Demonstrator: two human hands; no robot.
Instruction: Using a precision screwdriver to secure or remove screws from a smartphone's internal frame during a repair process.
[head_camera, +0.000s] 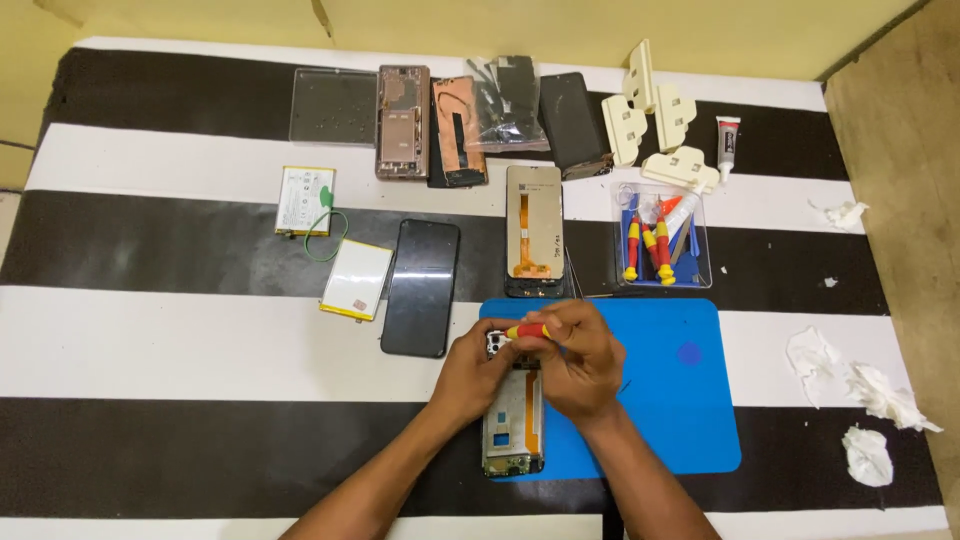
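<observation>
Nearest the camera, an opened phone frame lies lengthwise on the left edge of a blue work mat, its inner side up. The left hand is closed around the upper left of the frame, by the camera corner, pinning it to the mat. The right hand is closed on a small screwdriver with a red and yellow handle, held nearly level, its tip hidden behind the fingers at the top of the frame.

Judgement: the step in hand is work on a screw or small fitting at the frame's upper end. Whether the tip is seated cannot be told. The next move calls for the frame to be kept flat and the tool kept square on the fitting, since a slip could mark the parts beside it.

Just beyond the hands lies a screen panel with an orange ribbon, face down, and left of it a dark phone screen. Two flat batteries sit further left. A clear tray right of the panel holds more red and yellow screwdrivers.

At the far edge stand other phone bodies, a clear cover, cream plastic clips and a small glue tube. Crumpled tissues lie well apart at the right.
</observation>
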